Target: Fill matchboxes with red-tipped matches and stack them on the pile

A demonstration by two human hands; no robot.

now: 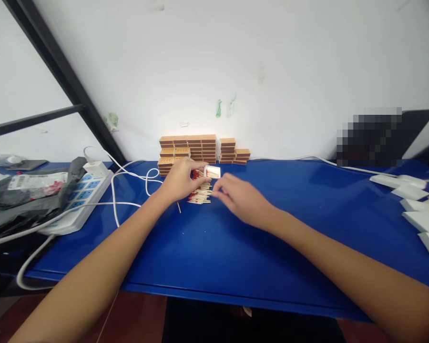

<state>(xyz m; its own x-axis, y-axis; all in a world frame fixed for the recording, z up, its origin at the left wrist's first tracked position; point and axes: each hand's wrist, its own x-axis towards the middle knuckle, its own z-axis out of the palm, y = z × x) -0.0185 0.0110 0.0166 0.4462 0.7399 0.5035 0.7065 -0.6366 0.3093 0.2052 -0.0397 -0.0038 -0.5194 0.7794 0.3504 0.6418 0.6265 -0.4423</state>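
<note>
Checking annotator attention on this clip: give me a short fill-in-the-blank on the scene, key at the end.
1. The person's ____ hand holds the small white matchbox tray.
2. The loose matches have ____ heads.
3. The colour of the tabletop is ____.
4. As pictured, the loose matches lie to the ____ of the white power strip.

Missing words: left; red; blue; right.

White tray [214,170] in left hand [183,180], beside matches [200,196]
</note>
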